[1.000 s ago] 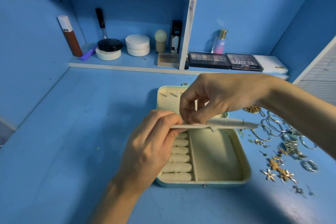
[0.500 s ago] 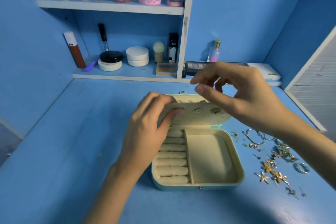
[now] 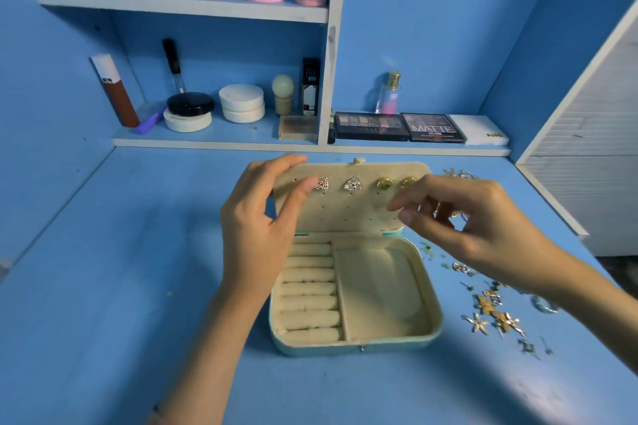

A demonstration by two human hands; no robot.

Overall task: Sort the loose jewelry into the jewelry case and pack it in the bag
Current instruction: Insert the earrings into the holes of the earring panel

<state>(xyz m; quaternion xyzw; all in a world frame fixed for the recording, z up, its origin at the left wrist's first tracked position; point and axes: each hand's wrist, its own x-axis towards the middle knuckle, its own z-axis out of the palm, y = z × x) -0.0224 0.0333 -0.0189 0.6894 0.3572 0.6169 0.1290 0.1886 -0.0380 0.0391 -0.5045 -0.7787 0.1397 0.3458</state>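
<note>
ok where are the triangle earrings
Head view: the triangle earrings sit pinned in the earring panel's top row, left side, between the thumb of the left hand and the gold studs.

The blue desk [image 3: 121, 286] bears the open jewelry case [image 3: 355, 349], loose jewelry [image 3: 497, 317] just beside.

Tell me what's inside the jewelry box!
Pinned on the flap are two sparkly triangle earrings and two gold round ones. The ring rolls and big pocket look empty. The left hand hides the rolls' top-left corner.
</note>
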